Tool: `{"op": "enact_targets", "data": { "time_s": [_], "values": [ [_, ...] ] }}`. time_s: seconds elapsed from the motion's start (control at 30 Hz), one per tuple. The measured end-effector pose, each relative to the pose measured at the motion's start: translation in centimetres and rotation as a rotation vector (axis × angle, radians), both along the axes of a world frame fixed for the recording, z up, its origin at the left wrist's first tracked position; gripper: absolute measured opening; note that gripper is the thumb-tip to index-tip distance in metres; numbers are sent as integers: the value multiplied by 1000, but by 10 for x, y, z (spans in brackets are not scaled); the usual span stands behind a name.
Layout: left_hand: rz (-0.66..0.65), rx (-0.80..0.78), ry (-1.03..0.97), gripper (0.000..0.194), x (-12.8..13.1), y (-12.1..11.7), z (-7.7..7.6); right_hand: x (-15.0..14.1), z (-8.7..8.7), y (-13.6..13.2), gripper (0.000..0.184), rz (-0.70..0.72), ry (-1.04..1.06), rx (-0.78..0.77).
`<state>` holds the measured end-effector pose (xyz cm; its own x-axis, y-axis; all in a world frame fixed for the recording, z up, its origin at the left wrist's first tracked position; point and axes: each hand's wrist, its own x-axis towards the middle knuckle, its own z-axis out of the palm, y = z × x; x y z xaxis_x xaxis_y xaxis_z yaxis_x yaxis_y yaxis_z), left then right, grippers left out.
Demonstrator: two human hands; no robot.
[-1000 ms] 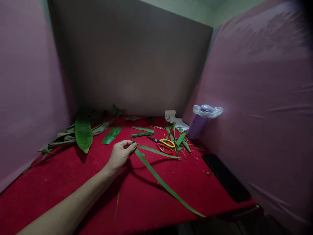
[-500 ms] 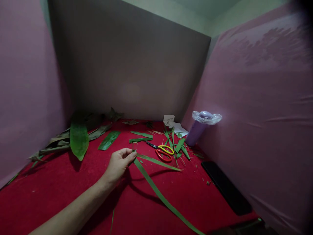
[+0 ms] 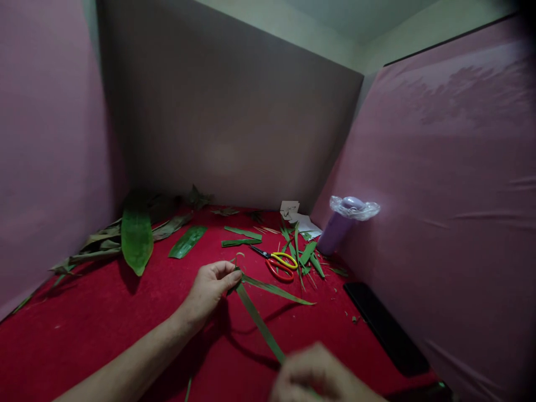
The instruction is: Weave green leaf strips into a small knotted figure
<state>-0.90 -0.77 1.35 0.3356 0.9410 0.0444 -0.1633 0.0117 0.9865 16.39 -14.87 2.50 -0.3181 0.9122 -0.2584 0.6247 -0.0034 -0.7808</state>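
My left hand [image 3: 215,287] is pinched, thumb over fingers, around the folded end of green leaf strips above the red cloth. From that pinch a shorter leaf strip [image 3: 278,291] points right, and a thin curled tip stands up above the thumb. A long leaf strip [image 3: 260,325] runs down and right to my right hand [image 3: 320,374], whose curled fingers close on it at the bottom edge. That hand is slightly blurred, and a bit of green shows below its fingers. Beyond the strips lie scissors [image 3: 280,265] with one yellow and one red handle.
Cut leaf pieces [image 3: 307,254] lie right of the scissors, near white paper [image 3: 305,223]. A purple container [image 3: 335,231] with clear plastic stands by the right wall, a black phone-like slab [image 3: 385,326] nearer. Broad leaves [image 3: 137,240] are at left on the red cloth [image 3: 104,312].
My right hand has come into view from below and closed on the long strip. My left hand, still pinching, sits slightly lower and further right. The camera view has tilted up.
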Motion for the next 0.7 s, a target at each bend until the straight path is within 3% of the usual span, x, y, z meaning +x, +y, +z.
{"op": "enact_targets", "data": {
  "time_s": [0.07,0.13,0.17,0.23,0.47,0.7],
  "values": [
    [-21,22,6,24,0,-2,1,-5,13,26,28,-122,3,163],
    [-43,41,23,23,0,-3,1,-14,16,53,26,-277,-57,519],
    [-50,44,32,22,-1,-3,1,-19,15,65,24,-294,-72,573],
    [-57,38,36,21,-1,-3,2,-25,8,85,16,-264,-27,520],
    [-44,-31,-21,26,0,1,1,-21,-10,113,27,-229,393,289],
    [-3,-152,1,21,2,5,-5,-15,-16,119,23,-189,436,162]
  ]
}}
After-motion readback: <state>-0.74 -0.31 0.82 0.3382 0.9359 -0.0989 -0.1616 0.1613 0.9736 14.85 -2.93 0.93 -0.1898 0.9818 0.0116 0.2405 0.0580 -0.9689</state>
